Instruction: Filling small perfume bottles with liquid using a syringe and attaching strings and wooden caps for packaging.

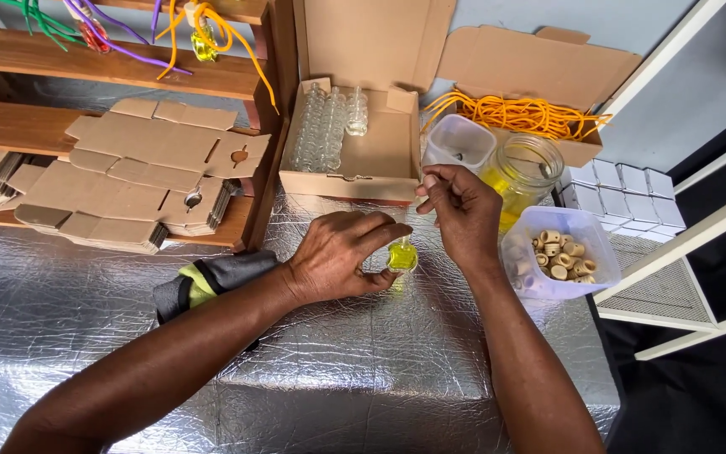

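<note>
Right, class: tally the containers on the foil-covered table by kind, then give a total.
Open cardboard boxes: 2
Clear plastic tubs: 2
Glass jar of yellow liquid: 1
Small bottle of yellow liquid, held by the left hand: 1
Total: 6

Single head cam, worn by the person, looks steeply down and forward at the foil-covered table [363,370], close range; shelf [111,76] at frame's upper left.

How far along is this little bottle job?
Done: the small bottle steadied by the left hand already holds yellow liquid. In hand: the right hand pinches something small above it. Left: empty glass bottles wait in the cardboard box, and wooden caps fill the plastic tub.
</note>
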